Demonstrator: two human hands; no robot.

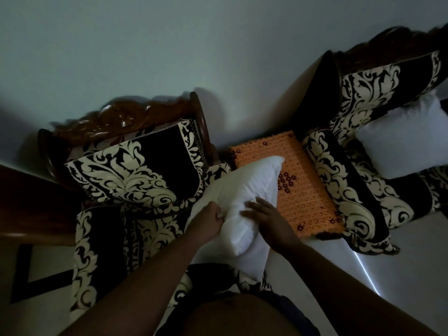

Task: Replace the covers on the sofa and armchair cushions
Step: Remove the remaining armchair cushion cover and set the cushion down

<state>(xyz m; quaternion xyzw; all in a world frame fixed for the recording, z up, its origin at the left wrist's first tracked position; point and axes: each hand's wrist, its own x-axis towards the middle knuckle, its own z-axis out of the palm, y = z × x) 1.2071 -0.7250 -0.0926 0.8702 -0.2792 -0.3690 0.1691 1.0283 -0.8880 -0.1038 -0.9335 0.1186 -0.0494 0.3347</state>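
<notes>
Dim room, pale wall (145, 44) behind. Left hand (213, 218) pinches the bare white cushion insert (244, 190); right hand (264, 214) presses it flat-fingered, above the black-and-cream damask cover (194, 284). Stuffing seems underway; next, feed corners inside.

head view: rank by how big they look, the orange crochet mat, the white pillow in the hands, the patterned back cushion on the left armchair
1. Patterned back cushion, largest.
2 and 3. White pillow and orange crochet mat look about alike; the pillow is nearer the camera and covers part of the mat, so I cannot rank these two.
</notes>
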